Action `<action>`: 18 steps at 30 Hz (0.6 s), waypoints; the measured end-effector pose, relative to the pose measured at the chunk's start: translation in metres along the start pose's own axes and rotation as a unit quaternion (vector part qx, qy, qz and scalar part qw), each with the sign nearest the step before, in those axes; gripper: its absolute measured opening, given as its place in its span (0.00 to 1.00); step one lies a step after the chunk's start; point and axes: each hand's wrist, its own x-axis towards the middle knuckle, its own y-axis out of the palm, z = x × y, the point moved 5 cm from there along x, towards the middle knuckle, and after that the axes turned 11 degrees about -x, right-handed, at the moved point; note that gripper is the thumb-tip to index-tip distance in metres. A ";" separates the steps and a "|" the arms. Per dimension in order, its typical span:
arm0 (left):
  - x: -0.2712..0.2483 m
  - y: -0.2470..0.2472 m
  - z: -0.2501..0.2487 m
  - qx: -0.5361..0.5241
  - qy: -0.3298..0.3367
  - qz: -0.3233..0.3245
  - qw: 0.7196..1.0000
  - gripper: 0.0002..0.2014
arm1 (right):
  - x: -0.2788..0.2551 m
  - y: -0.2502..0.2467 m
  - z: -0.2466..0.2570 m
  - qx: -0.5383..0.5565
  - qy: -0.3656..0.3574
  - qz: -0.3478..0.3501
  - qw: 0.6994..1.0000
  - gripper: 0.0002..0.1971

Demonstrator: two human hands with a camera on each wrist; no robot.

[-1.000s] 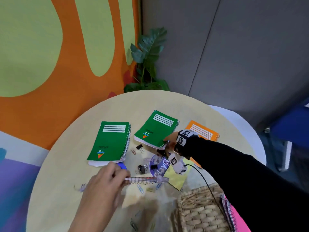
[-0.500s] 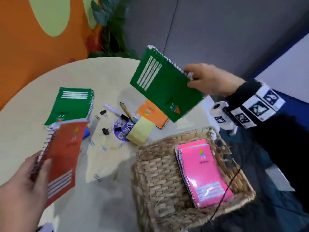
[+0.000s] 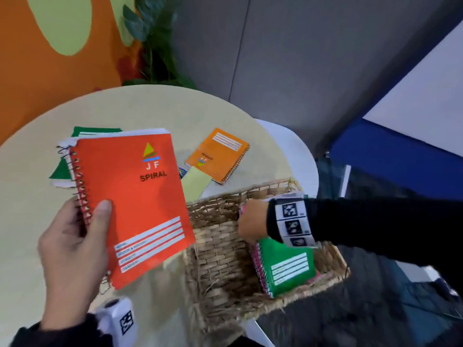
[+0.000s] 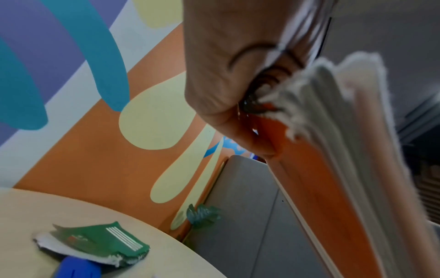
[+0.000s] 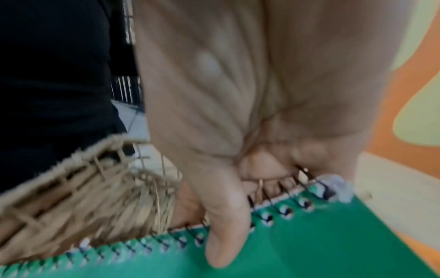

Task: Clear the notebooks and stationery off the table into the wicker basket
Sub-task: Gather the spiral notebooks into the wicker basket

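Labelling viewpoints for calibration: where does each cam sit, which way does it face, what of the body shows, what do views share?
Head: on the head, looking down at the table and basket; shows left hand holding the red notebook, right hand and sleeve.
Left wrist: along the left hand, up toward the wall; the palm grips the red notebook by its spiral.
Right wrist: along the right hand, down into the basket; its fingers grip a green notebook.
Shared: head and right wrist both show that green notebook in the basket.
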 end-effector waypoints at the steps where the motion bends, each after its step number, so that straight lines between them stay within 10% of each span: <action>1: -0.006 0.008 -0.004 -0.027 0.008 0.023 0.999 0.07 | 0.010 0.003 0.005 -0.003 0.000 0.035 0.999 0.09; 4: -0.025 0.020 -0.009 -0.054 0.004 0.015 0.998 0.11 | 0.042 0.021 0.012 0.027 0.008 0.040 0.999 0.15; 8: -0.038 0.035 -0.003 -0.085 -0.018 0.035 0.996 0.14 | 0.018 0.027 -0.021 0.268 0.042 -0.181 0.945 0.33; 9: -0.042 0.042 -0.002 -0.092 -0.029 0.048 0.994 0.14 | 0.003 0.033 -0.027 0.392 0.029 -0.218 0.893 0.40; 13: -0.056 0.086 -0.010 -0.110 -0.057 0.125 0.984 0.12 | -0.069 0.047 -0.024 0.776 -0.067 -0.336 0.530 0.48; 18: -0.076 0.141 -0.016 -0.080 -0.071 0.217 0.970 0.08 | -0.083 0.081 0.000 0.863 -0.030 -0.364 0.349 0.32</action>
